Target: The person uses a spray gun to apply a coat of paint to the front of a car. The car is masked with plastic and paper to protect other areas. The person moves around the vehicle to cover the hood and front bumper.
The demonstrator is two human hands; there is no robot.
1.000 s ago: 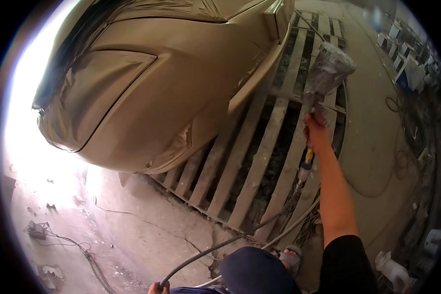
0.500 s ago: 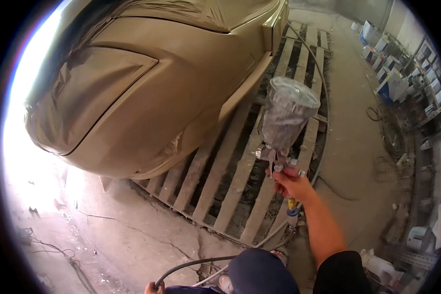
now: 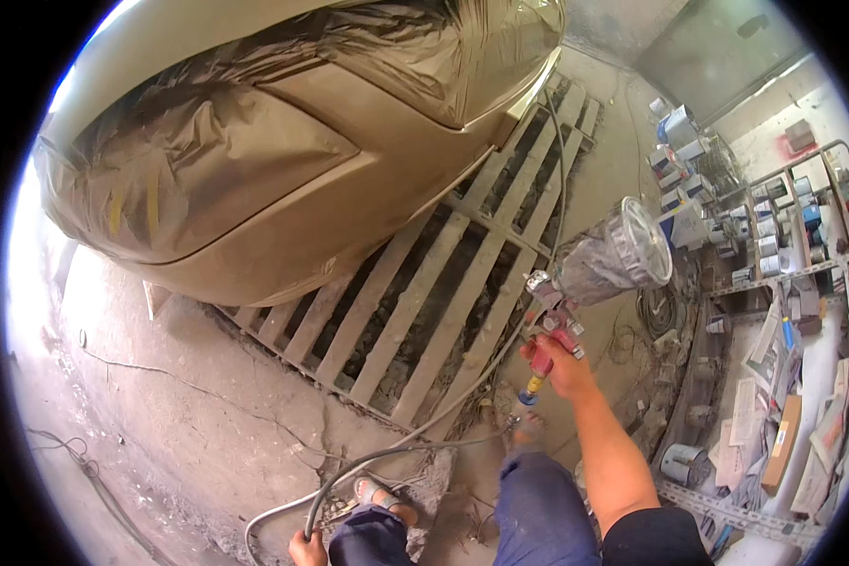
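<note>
My right hand (image 3: 566,370) is closed round the handle of a red spray gun (image 3: 558,325). The gun's dusty, film-wrapped paint cup (image 3: 608,262) tilts up to the right, and its nozzle end points left toward the car. Apart from the gun, to its left, is the tan-gold car bumper (image 3: 302,222). Wrinkled masking film (image 3: 208,156) covers the parts above and beside the bumper. Low at the picture's edge, my left hand (image 3: 308,549) grips a dark air hose (image 3: 349,469), which runs toward the fitting under the gun.
A slatted floor grate (image 3: 415,311) with gaps lies beneath and beside the car. Hoses cross the floor by my feet. On the right, a metal shelf rack (image 3: 774,274) holds cans, papers and boxes. More paint cans (image 3: 679,127) stand along the floor there.
The spray gun has tilted rightward, its cup now leaning away from the car. My view has shifted, showing more of the shelves and my legs. Both hands keep their hold.
</note>
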